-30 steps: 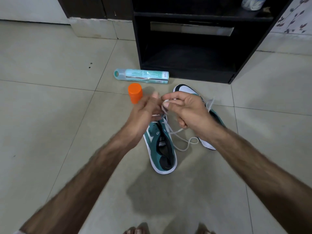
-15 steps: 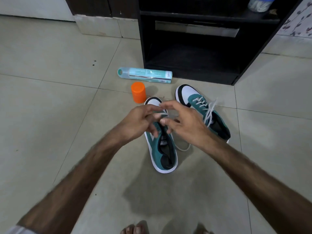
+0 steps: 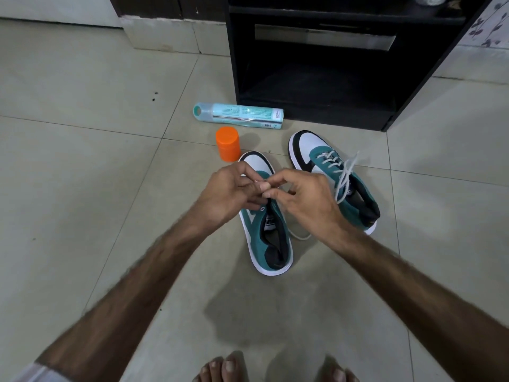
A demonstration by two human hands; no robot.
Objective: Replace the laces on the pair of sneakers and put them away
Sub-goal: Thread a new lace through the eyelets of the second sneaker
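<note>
Two teal, white and black sneakers lie on the tiled floor. The left sneaker point(image 3: 268, 235) is straight below my hands, its front eyelets hidden by them. The right sneaker point(image 3: 334, 177) lies beside it, laced with a white lace whose ends stick up loose. My left hand point(image 3: 231, 193) and my right hand point(image 3: 305, 201) meet over the left sneaker's tongue, fingertips pinching a white lace point(image 3: 298, 235). A loop of that lace trails on the floor between the shoes.
An orange cap point(image 3: 227, 143) stands just beyond the left sneaker's toe. A pale green spray can point(image 3: 238, 116) lies on its side behind it. A black open cabinet point(image 3: 316, 62) stands at the back. My bare toes point(image 3: 220, 368) show at the bottom edge.
Both hands have dropped from above the shoes down onto the left sneaker's tongue, still holding the lace. The right sneaker, earlier covered by my right hand, is now in full view.
</note>
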